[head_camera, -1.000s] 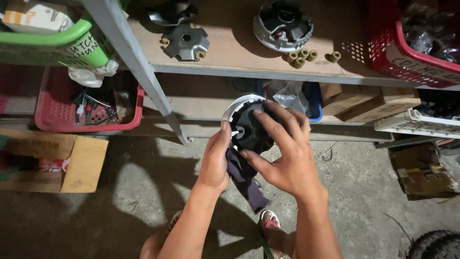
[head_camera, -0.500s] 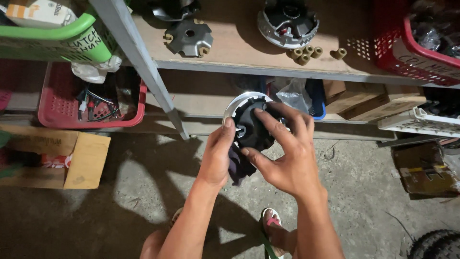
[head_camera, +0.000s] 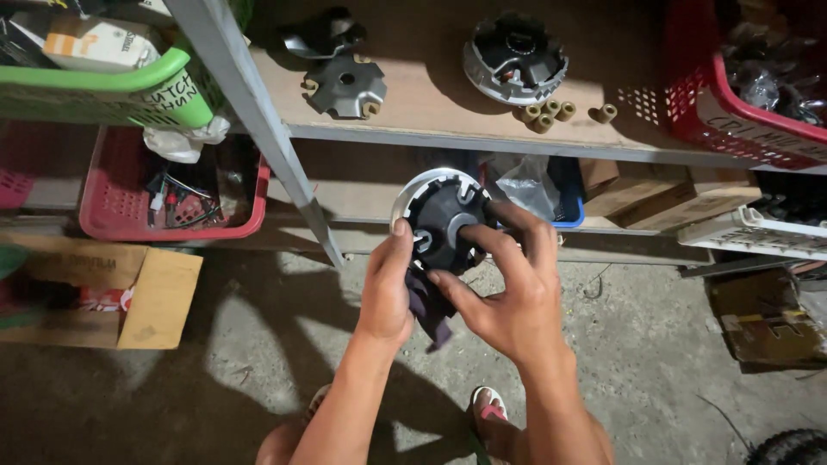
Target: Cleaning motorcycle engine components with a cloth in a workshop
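- I see a wooden shelf board (head_camera: 431, 103) with a grey metal edge running across the top, and a slanted grey metal upright (head_camera: 258, 129) crossing it on the left.
- On that shelf, near its front edge, lie a flat grey star-shaped metal plate (head_camera: 346, 84), a round ribbed grey metal pulley half (head_camera: 515, 58) and a small cluster of tan cylindrical rollers (head_camera: 544, 112), with one more tan roller (head_camera: 603, 113) a little to the right.
- A red plastic mesh basket (head_camera: 732, 112) sits at the shelf's right end; a green plastic basket (head_camera: 103, 86) hangs over its left end.
- On the lower shelf, to the left, a second red plastic basket (head_camera: 121, 207) holds wires and small parts; a brown cardboard box (head_camera: 129, 297) stands on the concrete floor (head_camera: 258, 344) below it.
- Behind my hands are a crumpled clear plastic bag (head_camera: 525, 185) and wooden blocks (head_camera: 655, 194); nothing stands between my hands and the part.
- I hold a round black pulley part with a bright silver rim (head_camera: 441, 215) in the air in front of the lower shelf, above the floor.
- My left hand (head_camera: 388, 288) grips its lower left edge, thumb on the rim, and pinches a dark purple cloth (head_camera: 428, 306) hanging just beneath.
- My right hand (head_camera: 508, 288) is spread wide over the black face, its fingers (head_camera: 482, 245) touching the face and the right rim; this hand is not closed around it.
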